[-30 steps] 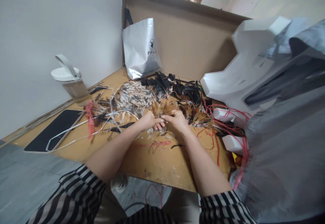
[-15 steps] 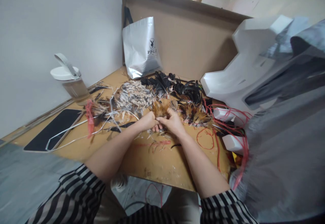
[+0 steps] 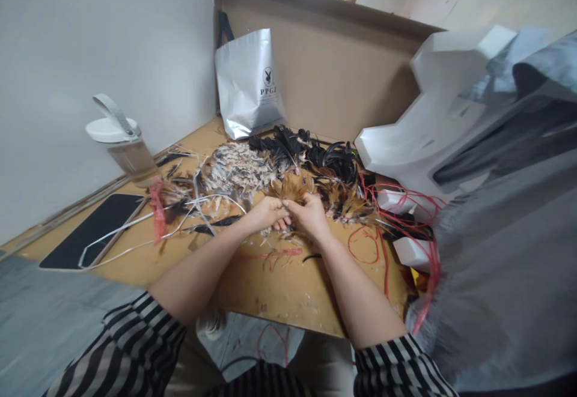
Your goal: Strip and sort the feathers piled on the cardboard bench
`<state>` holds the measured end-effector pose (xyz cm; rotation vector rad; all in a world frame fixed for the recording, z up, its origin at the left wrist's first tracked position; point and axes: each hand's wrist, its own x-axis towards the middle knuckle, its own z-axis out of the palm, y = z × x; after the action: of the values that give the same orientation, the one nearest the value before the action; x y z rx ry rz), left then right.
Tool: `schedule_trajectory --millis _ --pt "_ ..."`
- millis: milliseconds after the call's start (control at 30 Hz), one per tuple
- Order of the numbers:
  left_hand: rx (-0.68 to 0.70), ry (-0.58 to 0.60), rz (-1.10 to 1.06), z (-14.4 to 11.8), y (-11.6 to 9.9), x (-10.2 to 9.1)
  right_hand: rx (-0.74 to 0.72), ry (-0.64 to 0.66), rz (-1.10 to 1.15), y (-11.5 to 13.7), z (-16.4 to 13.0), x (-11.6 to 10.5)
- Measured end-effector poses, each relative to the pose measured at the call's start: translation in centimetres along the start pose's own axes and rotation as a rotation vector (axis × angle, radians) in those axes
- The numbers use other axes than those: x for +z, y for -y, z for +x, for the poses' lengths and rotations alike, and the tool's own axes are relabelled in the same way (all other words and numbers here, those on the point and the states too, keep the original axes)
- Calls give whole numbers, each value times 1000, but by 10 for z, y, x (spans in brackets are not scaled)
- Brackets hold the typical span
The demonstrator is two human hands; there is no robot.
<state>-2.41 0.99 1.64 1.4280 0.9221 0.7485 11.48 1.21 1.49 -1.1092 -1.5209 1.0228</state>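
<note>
Side by side over the table's middle, my left hand (image 3: 265,214) and my right hand (image 3: 309,214) are closed on a bunch of golden-brown feathers (image 3: 291,187). The tips fan out above my fingers, while the lower ends are hidden in my grip. Behind them lie bundles of black feathers (image 3: 333,160). To the left spreads a heap of pale, mottled feathers (image 3: 237,167). More brown feathers (image 3: 349,200) rest just right of my right hand. A strip of red string (image 3: 288,253) lies on the table in front of my hands.
A tablet (image 3: 92,229) with a white cable (image 3: 130,229) and a lidded cup (image 3: 128,151) stand at left. Behind is a silver bag (image 3: 247,84) against a cardboard panel (image 3: 338,72). Red string (image 3: 433,283), white plugs (image 3: 412,253) and a foam piece (image 3: 401,139) are at right.
The golden-brown feathers are spread wider across my fingers. My hands have turned slightly and stay close together; the view has shifted a little.
</note>
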Motion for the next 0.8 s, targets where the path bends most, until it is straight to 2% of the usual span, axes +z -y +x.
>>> schedule_trajectory --millis 200,367,533,667,800 --pt "-7 -52 -28 2 1 1 30 -11 -25 -7 2 -1" --pt "12 -75 -48 2 0 1 -6 -49 -40 -7 3 -2" --pt "7 -83 28 1 -2 -2 -3 -84 -69 -5 2 0" --pt "-12 -94 12 -2 -6 -4 39 -53 53 2 1 0" --pt "-31 -106 -148 -3 -8 -7 87 -49 287 5 3 0"
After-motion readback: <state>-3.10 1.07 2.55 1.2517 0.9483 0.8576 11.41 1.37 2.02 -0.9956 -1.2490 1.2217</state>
